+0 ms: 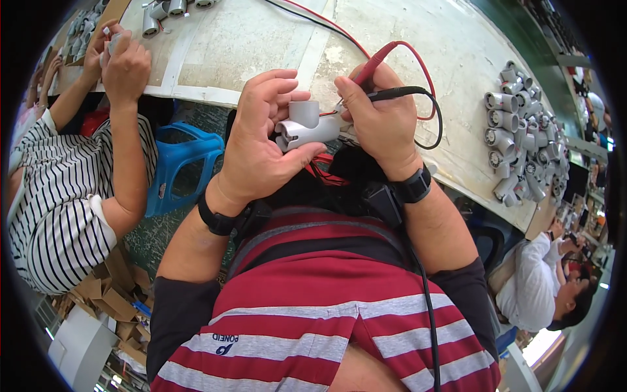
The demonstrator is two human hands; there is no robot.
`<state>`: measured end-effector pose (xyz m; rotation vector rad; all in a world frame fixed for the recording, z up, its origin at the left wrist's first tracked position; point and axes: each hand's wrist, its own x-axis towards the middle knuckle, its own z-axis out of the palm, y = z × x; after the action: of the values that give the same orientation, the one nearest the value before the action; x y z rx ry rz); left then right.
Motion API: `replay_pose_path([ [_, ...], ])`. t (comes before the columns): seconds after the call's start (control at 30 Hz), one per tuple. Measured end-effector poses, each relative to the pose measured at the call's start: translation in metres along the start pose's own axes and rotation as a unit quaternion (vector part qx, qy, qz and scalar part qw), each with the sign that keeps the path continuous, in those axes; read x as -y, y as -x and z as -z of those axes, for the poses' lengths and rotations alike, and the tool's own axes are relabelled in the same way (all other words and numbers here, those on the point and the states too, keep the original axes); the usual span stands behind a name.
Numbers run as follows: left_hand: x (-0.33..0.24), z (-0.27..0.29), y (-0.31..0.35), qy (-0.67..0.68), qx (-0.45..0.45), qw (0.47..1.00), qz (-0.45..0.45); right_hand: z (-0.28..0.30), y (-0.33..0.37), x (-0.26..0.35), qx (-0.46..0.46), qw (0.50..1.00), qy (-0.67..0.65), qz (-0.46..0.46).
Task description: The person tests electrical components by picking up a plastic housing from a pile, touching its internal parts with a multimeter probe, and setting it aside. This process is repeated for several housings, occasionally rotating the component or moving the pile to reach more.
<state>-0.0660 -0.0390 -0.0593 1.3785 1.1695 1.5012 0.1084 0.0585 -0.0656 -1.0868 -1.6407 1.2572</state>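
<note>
The grey housing [313, 134], a cylinder with a short round stub, is held in front of the person's body, just off the near edge of the table [255, 46]. It looks like stiff moulded plastic, probably light for its size, and its smooth curved wall may roll or slip under a loose thumb. The thin wires [328, 113] at its right end seem the delicate part, so the broad barrel is the better place to hold. The left hand [258, 150] is partly curled, cradling the housing between thumb and fingers, the fingertips loosely spread. The right hand [386, 124] is closed in a pinch around the red probe [377, 63] and the black probe [396, 93], beside the wires; whether the tips touch metal I cannot tell. Farther right, similar housings lie in a pile [522, 134]; at left, a co-worker's hands [127, 68] hold a small part.
</note>
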Motion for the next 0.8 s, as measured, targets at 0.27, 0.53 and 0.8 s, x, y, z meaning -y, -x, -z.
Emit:
replay_pose_path([
  [0.27, 0.018, 0.024, -0.015, -0.244, 0.098, 0.963, -0.063, 0.001, 0.0, 0.001, -0.005, 1.0, 0.005, -0.002],
  [0.53, 0.019, -0.013, -0.034, 0.131, -0.166, 0.971, 0.112, -0.001, 0.003, 0.0, -0.011, 0.999, 0.042, 0.029],
  [0.8, 0.009, -0.018, -0.032, 0.118, -0.11, 0.981, 0.106, -0.001, 0.0, -0.001, -0.008, 0.999, -0.008, 0.042],
])
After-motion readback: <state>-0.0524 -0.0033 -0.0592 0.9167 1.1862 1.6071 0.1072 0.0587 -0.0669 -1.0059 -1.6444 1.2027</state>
